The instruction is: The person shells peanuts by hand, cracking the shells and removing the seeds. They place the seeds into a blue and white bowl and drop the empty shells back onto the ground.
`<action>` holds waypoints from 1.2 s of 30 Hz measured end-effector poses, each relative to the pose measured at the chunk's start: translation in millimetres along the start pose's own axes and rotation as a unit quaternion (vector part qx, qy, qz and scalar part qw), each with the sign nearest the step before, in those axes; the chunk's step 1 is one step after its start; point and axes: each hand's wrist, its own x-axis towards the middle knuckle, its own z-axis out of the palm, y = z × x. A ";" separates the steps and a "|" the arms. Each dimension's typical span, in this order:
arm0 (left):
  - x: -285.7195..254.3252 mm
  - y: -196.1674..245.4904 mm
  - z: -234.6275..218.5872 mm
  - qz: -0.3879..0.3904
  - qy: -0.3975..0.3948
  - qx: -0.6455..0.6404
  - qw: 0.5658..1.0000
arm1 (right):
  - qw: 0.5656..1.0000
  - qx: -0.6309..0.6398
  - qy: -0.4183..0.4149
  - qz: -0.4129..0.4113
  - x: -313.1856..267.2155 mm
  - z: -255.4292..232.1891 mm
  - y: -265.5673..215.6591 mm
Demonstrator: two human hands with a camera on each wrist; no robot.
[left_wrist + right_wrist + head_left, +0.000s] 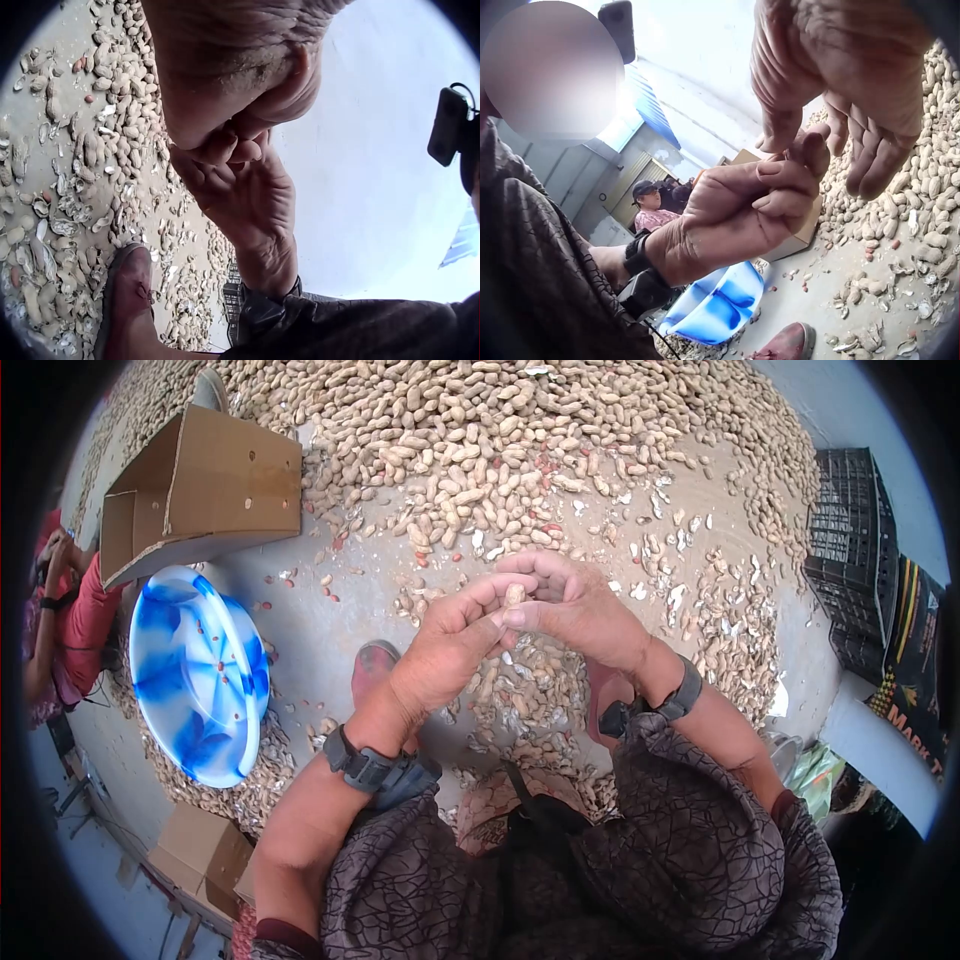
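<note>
Both hands meet over the floor in the middle of the head view, around one unshelled peanut point(515, 595). My left hand point(447, 650) pinches it from the left with thumb and curled fingers. From the other side my right hand point(590, 612) holds it, its thumb tip against the left thumb and its fingers arched beyond. In the left wrist view the near left hand point(240, 82) covers the peanut. The right wrist view shows the left hand point(742, 202) with bent fingers, close under the right hand point(847, 67).
A large heap of peanuts point(470, 420) spreads across the back, with broken shells point(530, 685) between the shoes. A blue-and-white basin point(180, 690) with a few kernels stands left, near a cardboard box point(235, 475). Black crates point(850, 550) stand right. Another person point(85, 610) sits at far left.
</note>
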 end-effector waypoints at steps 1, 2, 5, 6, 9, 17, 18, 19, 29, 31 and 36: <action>0.5 -1.4 -0.1 0.001 -0.022 0.003 1.000 | 0.999 0.025 -0.036 0.007 -0.4 -0.1 -2.0; 0.5 -2.1 0.2 0.001 -0.022 0.003 1.000 | 0.999 0.025 -0.036 0.007 0.1 -0.8 -1.6; 0.9 -3.5 2.5 0.017 -0.051 -0.039 0.998 | 0.986 0.134 -0.099 0.020 0.9 -2.3 -0.4; 1.5 -3.4 4.6 0.009 -0.049 -0.023 0.998 | 0.986 0.127 -0.106 0.022 0.3 -2.1 -0.7; 1.6 -5.2 4.9 -0.001 -0.048 -0.012 0.999 | 0.984 0.134 -0.110 0.031 -1.1 -1.8 -0.5; -7.6 0.5 3.6 -0.003 -0.087 -0.060 0.994 | 0.996 0.070 -0.042 0.028 -2.8 4.4 -3.1; -9.1 3.8 5.6 -0.002 -0.083 -0.039 0.996 | 0.998 0.046 -0.037 0.028 -3.0 4.9 -4.2; -9.9 5.6 6.6 -0.001 -0.080 -0.019 0.997 | 0.999 0.022 -0.032 0.029 -3.0 5.1 -4.6; -2.7 7.1 14.5 0.037 0.001 -0.024 0.999 | 0.982 0.182 -0.043 0.041 1.0 -1.2 6.6; -2.0 5.7 14.2 0.079 0.069 0.007 0.994 | 0.992 0.122 -0.038 0.015 3.9 -5.3 6.9; -2.1 2.4 18.7 0.104 0.109 0.158 0.976 | 0.993 0.110 -0.039 0.030 3.3 -0.8 -6.2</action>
